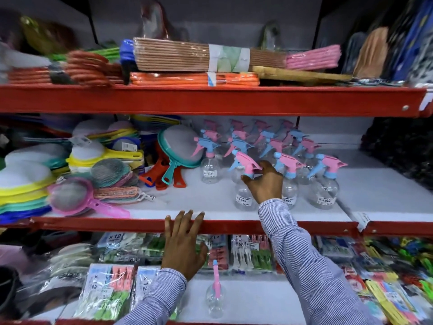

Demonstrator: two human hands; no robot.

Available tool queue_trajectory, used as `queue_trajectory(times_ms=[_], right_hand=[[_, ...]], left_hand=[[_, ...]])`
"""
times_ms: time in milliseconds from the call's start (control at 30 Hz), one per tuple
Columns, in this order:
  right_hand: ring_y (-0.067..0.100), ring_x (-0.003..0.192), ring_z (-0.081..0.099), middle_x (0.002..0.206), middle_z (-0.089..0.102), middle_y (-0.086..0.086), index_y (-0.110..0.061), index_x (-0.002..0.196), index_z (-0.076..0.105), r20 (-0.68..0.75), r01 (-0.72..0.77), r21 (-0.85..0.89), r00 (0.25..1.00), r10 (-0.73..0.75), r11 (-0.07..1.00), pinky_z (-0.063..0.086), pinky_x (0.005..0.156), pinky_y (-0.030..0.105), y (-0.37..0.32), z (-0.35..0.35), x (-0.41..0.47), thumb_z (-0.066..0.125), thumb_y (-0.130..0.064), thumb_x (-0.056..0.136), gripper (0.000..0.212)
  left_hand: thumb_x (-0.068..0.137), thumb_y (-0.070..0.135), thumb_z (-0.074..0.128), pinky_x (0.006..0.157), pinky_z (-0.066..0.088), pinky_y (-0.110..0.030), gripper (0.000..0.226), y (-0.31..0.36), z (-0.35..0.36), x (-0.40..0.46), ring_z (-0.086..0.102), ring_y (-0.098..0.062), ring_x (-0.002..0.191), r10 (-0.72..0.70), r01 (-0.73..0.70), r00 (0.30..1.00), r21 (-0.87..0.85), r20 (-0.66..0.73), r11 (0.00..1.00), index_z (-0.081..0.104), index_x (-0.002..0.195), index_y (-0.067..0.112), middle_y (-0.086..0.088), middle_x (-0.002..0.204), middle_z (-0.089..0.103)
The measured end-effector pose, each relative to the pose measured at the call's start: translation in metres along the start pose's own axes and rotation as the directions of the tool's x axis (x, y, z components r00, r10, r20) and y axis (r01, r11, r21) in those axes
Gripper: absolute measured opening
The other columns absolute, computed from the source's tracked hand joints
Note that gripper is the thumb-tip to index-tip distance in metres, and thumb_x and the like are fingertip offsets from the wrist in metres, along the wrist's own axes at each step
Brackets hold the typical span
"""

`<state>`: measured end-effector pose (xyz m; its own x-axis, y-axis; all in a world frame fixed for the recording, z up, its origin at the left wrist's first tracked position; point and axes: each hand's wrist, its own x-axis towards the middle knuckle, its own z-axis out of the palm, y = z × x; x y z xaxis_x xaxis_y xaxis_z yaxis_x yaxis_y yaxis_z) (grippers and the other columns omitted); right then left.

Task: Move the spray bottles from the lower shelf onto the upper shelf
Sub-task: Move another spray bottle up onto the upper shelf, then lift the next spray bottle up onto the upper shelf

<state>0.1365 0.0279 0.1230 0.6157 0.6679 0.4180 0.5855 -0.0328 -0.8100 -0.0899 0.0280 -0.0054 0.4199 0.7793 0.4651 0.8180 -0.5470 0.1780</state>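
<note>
Several clear spray bottles with pink and blue trigger heads stand grouped on the middle shelf (210, 205). My right hand (264, 181) grips the neck of a front bottle (243, 195), just under its pink trigger head. That bottle stands upright on the shelf's white surface. My left hand (182, 242) rests with spread fingers over the shelf's red front edge (93, 225) and holds nothing. One more clear spray bottle (215, 296) stands alone on the lower shelf (257, 301), seen from above, just right of my left sleeve.
Stacked strainers (70, 198) and colourful sieves fill the left of the middle shelf. Packs of clothes pegs (110, 287) and packaged goods line the lower shelf. The top shelf (210, 99) holds stacked mats and bundles. Bare white shelf lies right of the bottle group.
</note>
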Motion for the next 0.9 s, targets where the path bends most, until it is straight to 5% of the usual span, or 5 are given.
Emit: queue_trajectory(times_ms=[300,433,633,767,900], right_hand=[[0.017,0.075,0.063,0.099,0.074,0.01,-0.014,0.129,0.046,-0.028,-0.057,0.155,0.998,0.062,0.986,0.056,0.088,0.036,0.007,0.007,-0.002,0.077,-0.007,0.071,0.066],[0.022,0.088,0.067,0.106,0.073,0.007,-0.02,0.131,0.044,-0.037,-0.023,0.127,0.999,0.028,0.992,0.056,0.09,0.041,0.006,-0.001,-0.009,0.082,-0.018,0.07,0.072],[0.022,0.08,0.06,0.095,0.066,0.003,-0.019,0.109,0.054,-0.202,0.213,0.115,0.961,-0.187,0.97,0.054,0.073,0.037,0.03,-0.023,-0.086,0.072,-0.017,0.078,0.036],[0.022,0.081,0.057,0.092,0.059,-0.001,-0.021,0.097,0.054,0.029,0.109,0.035,0.994,-0.11,0.993,0.053,0.074,0.046,0.088,0.011,-0.163,0.068,-0.022,0.078,0.024],[0.028,0.097,0.057,0.102,0.059,0.005,-0.015,0.105,0.055,0.357,-0.113,-0.159,0.92,0.163,0.981,0.051,0.084,0.038,0.135,0.067,-0.204,0.073,-0.042,0.07,0.048]], left_hand=[[0.07,0.042,0.066,0.117,0.016,-0.062,0.078,0.001,0.003,0.0,0.037,-0.031,0.138,0.0,0.001,1.0,0.013,-0.009,1.0,0.039,0.142,0.027,-0.005,0.144,0.049],[0.07,0.044,0.066,0.116,0.022,-0.061,0.084,-0.001,-0.001,0.001,0.04,-0.031,0.136,0.027,-0.026,0.999,0.026,-0.023,0.999,0.034,0.146,0.025,-0.007,0.146,0.048],[0.074,0.044,0.061,0.117,0.019,-0.06,0.077,-0.03,-0.012,0.0,0.038,-0.036,0.139,-0.067,0.074,0.995,0.09,-0.075,0.993,0.04,0.142,0.016,-0.017,0.148,0.045],[0.079,0.044,0.052,0.117,0.018,-0.061,0.07,-0.055,-0.015,-0.007,0.036,-0.038,0.139,-0.058,0.063,0.997,0.122,-0.043,0.99,0.04,0.141,0.013,-0.018,0.142,0.049],[0.076,0.038,0.061,0.119,0.014,-0.059,0.071,-0.052,-0.013,-0.006,0.033,-0.037,0.14,-0.049,0.054,0.997,0.083,-0.052,0.995,0.04,0.141,0.015,-0.016,0.142,0.048]])
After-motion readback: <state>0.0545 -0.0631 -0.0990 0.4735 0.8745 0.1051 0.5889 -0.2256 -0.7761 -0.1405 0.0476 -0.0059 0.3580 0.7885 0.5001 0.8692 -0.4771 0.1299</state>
